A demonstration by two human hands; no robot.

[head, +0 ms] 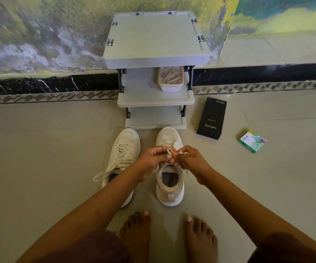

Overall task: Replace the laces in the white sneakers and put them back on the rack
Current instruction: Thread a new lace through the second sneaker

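Observation:
Two white sneakers stand side by side on the floor, toes toward the grey rack (155, 99). The left sneaker (124, 147) is laced, with loose lace ends trailing off its left side. Over the right sneaker (169, 186) both hands meet. My left hand (151, 162) and my right hand (189, 160) each pinch part of its white lace (169, 151), which forms a small loop between the fingertips. The hands hide the eyelets of that sneaker.
A pale tub (170, 79) of laces sits on the rack's middle shelf, at the right. A black phone box (211, 118) and a small green box (252, 141) lie on the tiles to the right. My bare feet (168, 236) rest behind the sneakers.

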